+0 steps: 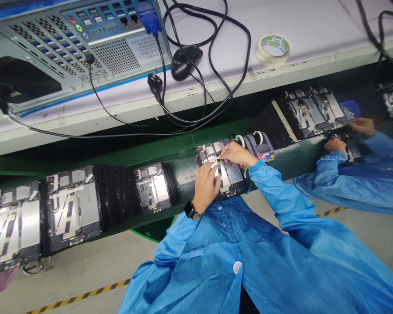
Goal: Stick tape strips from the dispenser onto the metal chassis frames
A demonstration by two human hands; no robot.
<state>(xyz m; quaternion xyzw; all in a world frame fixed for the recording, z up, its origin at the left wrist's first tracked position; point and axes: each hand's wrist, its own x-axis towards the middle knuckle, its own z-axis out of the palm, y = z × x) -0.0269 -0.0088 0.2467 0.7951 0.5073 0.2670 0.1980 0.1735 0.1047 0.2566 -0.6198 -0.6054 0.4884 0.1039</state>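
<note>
An opened tablet-like electronic device (235,175), with silver plates, dark strips and a black frame, lies in front of me on the green bench. My left hand (207,185) rests over its left side, thumb apart from the fingers, close to a small white strip on the device. From the right, my right hand (237,153) reaches over the upper part, its thumb and fingertips pinched together. Whatever is between those fingertips is too small to make out. Just behind my right hand stands a grey tape dispenser (263,146) with white rolls and a lit display.
More opened devices (153,187) lie along the bench (186,174) to my left, beside black trays. At right, a co-worker's hands (334,145) are at other devices. The shelf above holds a computer case (118,56), mouse (186,62), tape roll (274,49) and looping black cables.
</note>
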